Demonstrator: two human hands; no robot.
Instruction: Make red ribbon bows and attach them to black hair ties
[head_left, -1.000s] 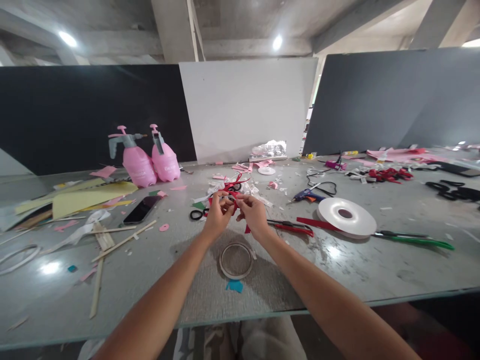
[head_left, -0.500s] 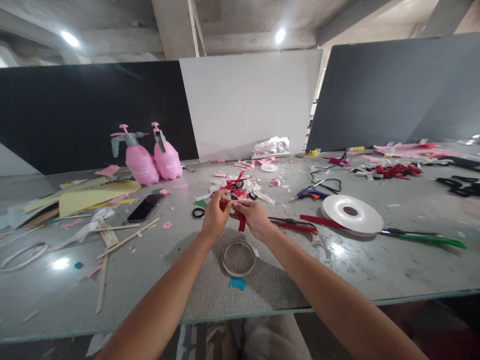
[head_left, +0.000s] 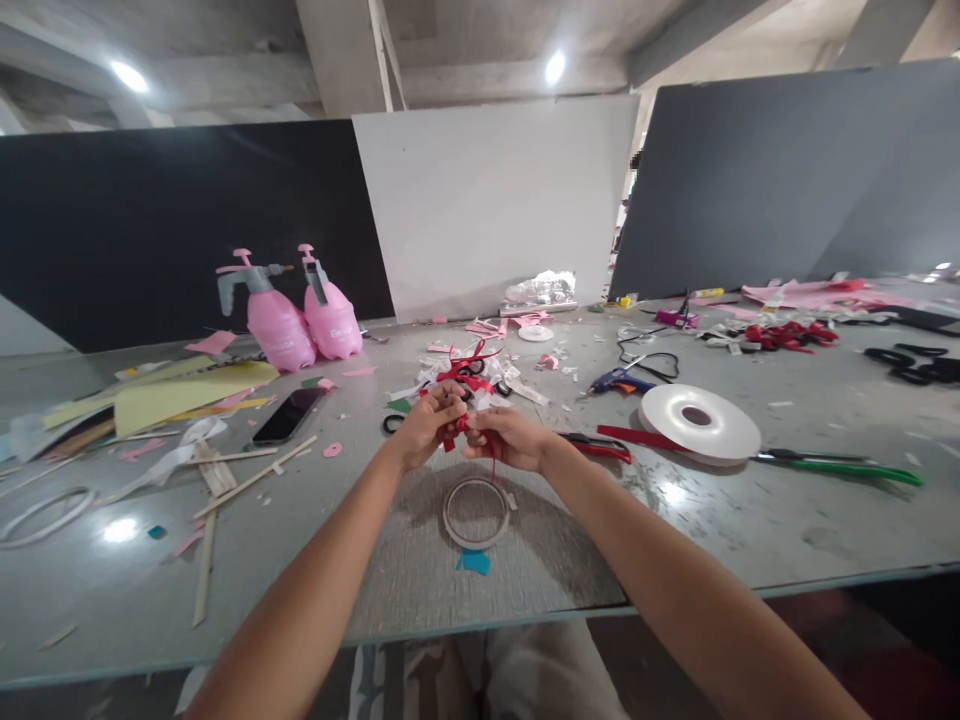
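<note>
The held ribbon (head_left: 449, 444) is red; from it, the spray bottles (head_left: 279, 335) at ten o'clock are pink and grey, the ribbon spool (head_left: 727, 430) at three white, the scrap (head_left: 476, 562) at six blue.

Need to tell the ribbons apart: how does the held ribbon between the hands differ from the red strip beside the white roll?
The held ribbon is pinched by the left hand and right hand, above the table; the red strip lies on it. The held ribbon looks bent and bunched, while the red strip's visible part stretches straight, one end hidden by the white roll. Both are red.
</note>
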